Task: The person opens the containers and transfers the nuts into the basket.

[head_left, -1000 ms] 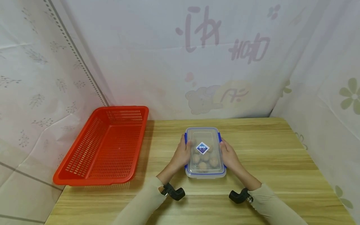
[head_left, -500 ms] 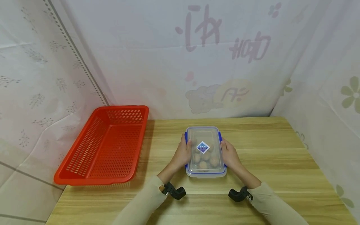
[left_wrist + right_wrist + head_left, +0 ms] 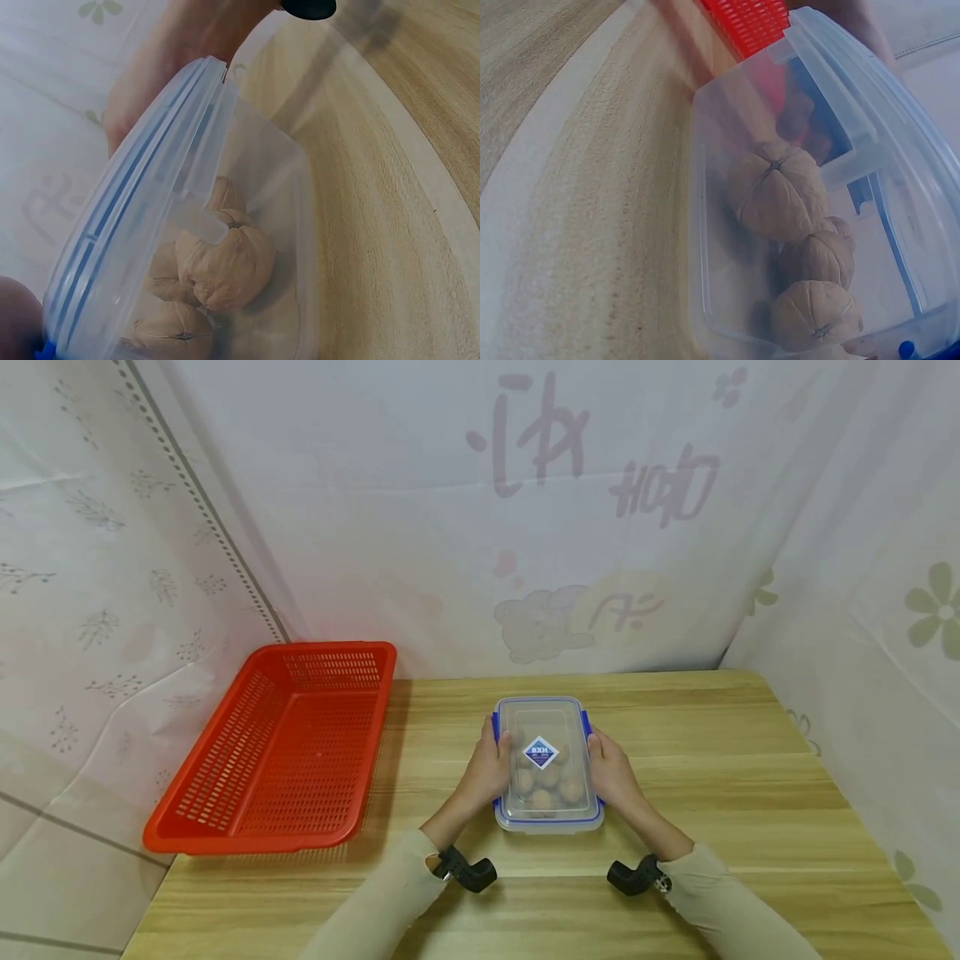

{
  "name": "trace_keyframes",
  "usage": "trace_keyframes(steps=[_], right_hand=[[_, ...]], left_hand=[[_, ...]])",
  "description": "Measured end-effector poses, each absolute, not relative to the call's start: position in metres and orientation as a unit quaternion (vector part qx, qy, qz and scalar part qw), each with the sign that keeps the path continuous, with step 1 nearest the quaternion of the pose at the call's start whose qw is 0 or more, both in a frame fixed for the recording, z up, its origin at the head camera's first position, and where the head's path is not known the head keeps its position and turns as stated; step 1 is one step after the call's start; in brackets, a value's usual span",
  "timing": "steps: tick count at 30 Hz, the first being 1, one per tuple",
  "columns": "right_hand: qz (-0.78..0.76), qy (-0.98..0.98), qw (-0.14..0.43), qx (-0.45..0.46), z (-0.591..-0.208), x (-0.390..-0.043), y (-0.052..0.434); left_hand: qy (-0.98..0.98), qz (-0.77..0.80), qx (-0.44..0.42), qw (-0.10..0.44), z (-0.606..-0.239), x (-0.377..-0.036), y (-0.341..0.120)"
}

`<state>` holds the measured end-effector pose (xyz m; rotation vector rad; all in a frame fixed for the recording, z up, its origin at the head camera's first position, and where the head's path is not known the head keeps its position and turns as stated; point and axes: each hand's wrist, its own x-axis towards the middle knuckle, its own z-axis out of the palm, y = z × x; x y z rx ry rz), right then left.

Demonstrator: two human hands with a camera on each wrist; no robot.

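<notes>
A clear plastic food container (image 3: 542, 720) with a blue-edged lid stands on the wooden table, its side clips (image 3: 496, 727) folded down. Through its walls show several walnuts (image 3: 229, 266), also visible as brown walnuts (image 3: 776, 191) in the right wrist view. My left hand (image 3: 486, 770) holds the container's left long side, thumb along the lid's edge. On the opposite side my right hand (image 3: 613, 772) grips it the same way. The fingers beneath the lid's rim are largely hidden in the head view. A diamond-shaped label (image 3: 541, 752) is stuck on the lid.
An orange-red perforated plastic basket (image 3: 315, 756) rests at the table's left. Printed cloth (image 3: 450, 527) hangs along the back and both sides. Each forearm carries a black wrist mount (image 3: 472, 875), close above the wooden tabletop (image 3: 750, 793).
</notes>
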<state>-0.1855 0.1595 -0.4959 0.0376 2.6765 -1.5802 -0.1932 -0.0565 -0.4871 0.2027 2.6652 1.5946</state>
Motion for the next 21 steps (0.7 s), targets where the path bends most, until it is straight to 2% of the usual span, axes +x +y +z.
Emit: trace_keyframes(steps=[15, 21], right_hand=[[-0.504, 0.863, 0.021, 0.016, -0.497, -0.187, 0.160], [-0.512, 0.858, 0.004, 0.031, -0.506, -0.187, 0.166]], left_hand=[[0.861, 0.505, 0.061, 0.015, -0.485, -0.194, -0.055], [0.867, 0.495, 0.053, 0.022, -0.485, -0.194, -0.055]])
